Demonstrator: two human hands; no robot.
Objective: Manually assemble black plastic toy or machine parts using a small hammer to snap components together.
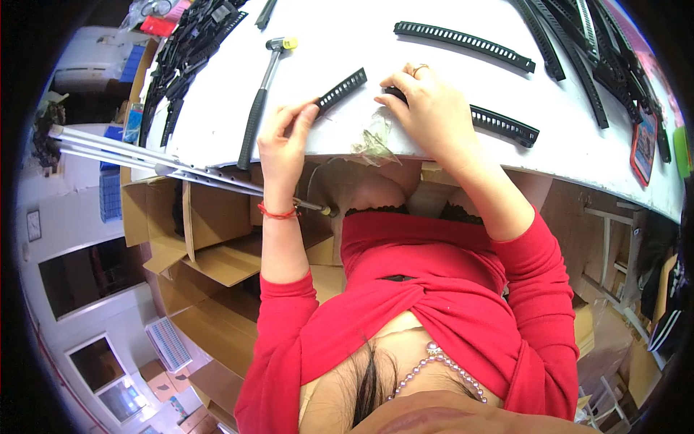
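My left hand (283,137) pinches one end of a short black slotted strip (343,90) between thumb and fingers, its free end slanting up to the right. My right hand (431,108) is closed, thumb and fingertips on a dark end near the short strip's tip. To the right of that hand a longer black slotted strip (504,124) sticks out, lying near the table's front edge. The hand hides its middle, so I cannot tell whether both ends belong to one piece. Another curved slotted strip (464,45) lies farther back on the table.
A hammer (262,98) with a yellow-tipped head lies left of my left hand. Black parts (189,58) are heaped at the far left, and long strips (578,61) at the far right beside a red-edged phone (643,150). Torn clear film (376,137) covers the front edge. Cardboard boxes (217,210) stand below.
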